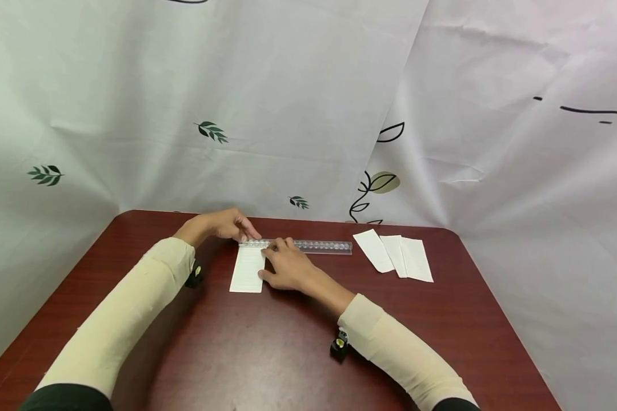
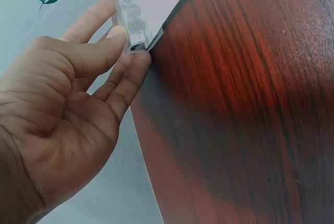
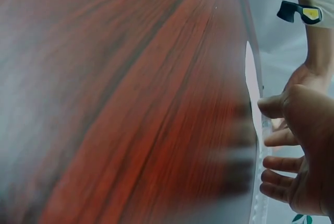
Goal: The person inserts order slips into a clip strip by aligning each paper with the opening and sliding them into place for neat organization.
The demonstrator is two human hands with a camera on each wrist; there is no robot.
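A long clear plastic strip [image 1: 324, 246] with a row of round shapes lies across the far part of the table. Under its left part is a white paper slip [image 1: 247, 277], whose lower portion extends toward me. My left hand [image 1: 223, 224] pinches the strip's left end; in the left wrist view, the thumb lies against the clear end piece [image 2: 131, 15] with fingers behind it. Over the slip's right edge, my right hand [image 1: 290, 265] rests with fingertips at the strip and thumb near the paper. In the right wrist view its fingers [image 3: 282, 164] are spread and fairly straight.
Three white paper slips [image 1: 416, 260] lie fanned and partly overlapping to the right of the strip. The dark red wooden table [image 1: 267, 365] ends at a pale curtain [image 1: 288, 114] with leaf prints. Both forearms wear cream sleeves [image 1: 128, 314] and small black wrist cameras [image 1: 339, 345].
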